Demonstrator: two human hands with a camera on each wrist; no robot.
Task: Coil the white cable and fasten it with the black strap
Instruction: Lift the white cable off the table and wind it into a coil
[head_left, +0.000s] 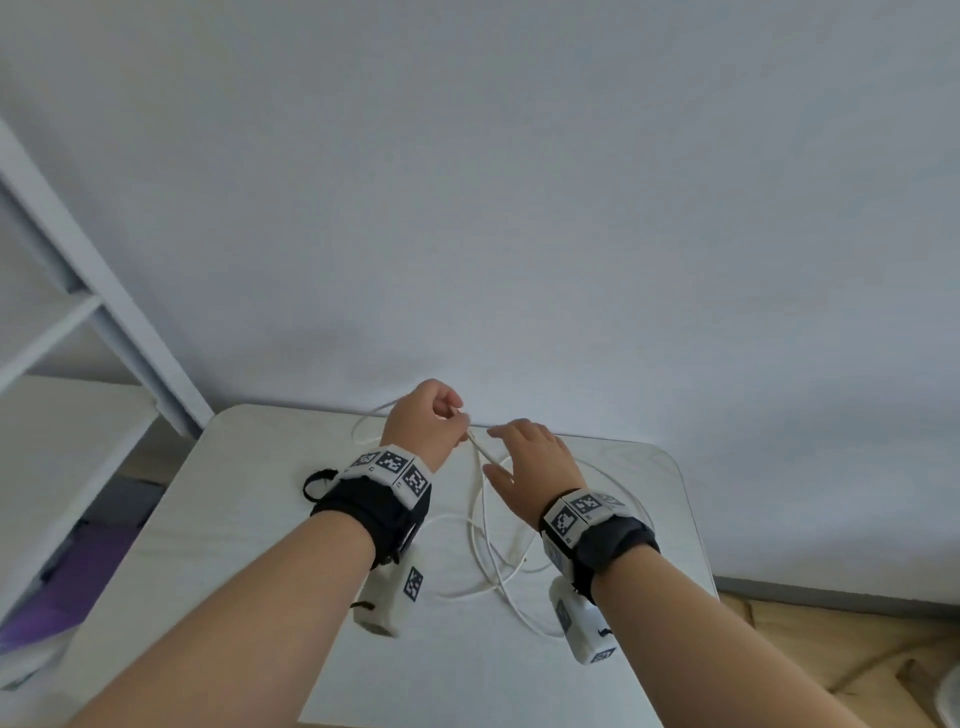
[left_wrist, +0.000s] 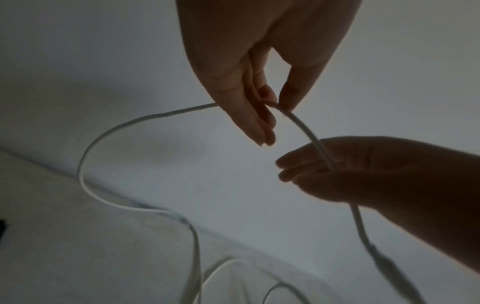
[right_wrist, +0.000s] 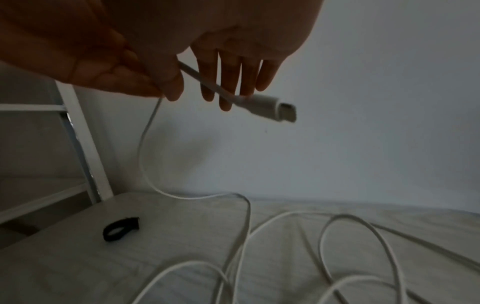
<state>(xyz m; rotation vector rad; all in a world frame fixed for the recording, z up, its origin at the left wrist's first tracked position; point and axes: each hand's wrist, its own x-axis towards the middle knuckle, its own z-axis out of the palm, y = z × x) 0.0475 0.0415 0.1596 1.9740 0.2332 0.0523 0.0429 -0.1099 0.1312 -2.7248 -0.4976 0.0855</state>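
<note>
The white cable (head_left: 485, 519) lies in loose loops on the white table (head_left: 249, 545). My left hand (head_left: 460, 415) is raised above the table's far edge and pinches the cable (left_wrist: 85, 160) between thumb and fingers a short way back from its end. That short end and its white plug (right_wrist: 272, 109) stick out toward my right hand (head_left: 491, 449). The right hand's fingers (right_wrist: 231, 90) are straight, and the cable lies across them just behind the plug. The black strap (right_wrist: 120, 228) rests curled in a loop on the table's left side, apart from both hands.
A white shelf frame (head_left: 104, 322) stands at the left beside the table. A plain wall (head_left: 571, 208) rises right behind the table's far edge. Wooden floor (head_left: 831, 649) shows at the lower right.
</note>
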